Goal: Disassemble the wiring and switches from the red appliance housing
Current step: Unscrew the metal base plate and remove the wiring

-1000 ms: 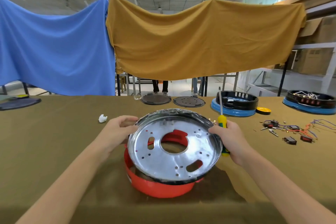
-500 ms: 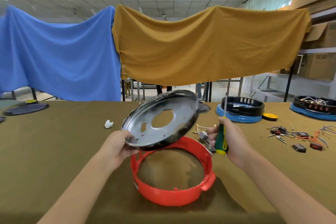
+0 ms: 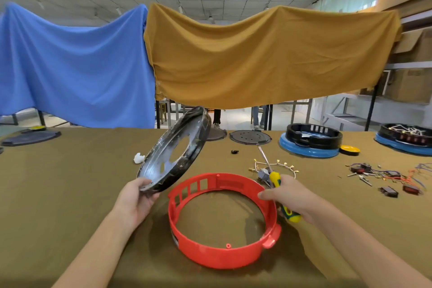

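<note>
Left hand: fingers closed on the lower rim of the metal plate, lifted clear and tilted on edge.
Right hand: fist wrapped around the yellow-green screwdriver, fingertips touching the ring's far-right rim.
Red housing ring: between both hands, resting on the olive table cloth, its centre open.
Loose wire harness: just beyond the right hand.
Removed switches and wires: well to the right.

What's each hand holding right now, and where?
Left hand grips the round silver metal plate by its lower rim; right hand wraps the yellow-green screwdriver handle.
</note>
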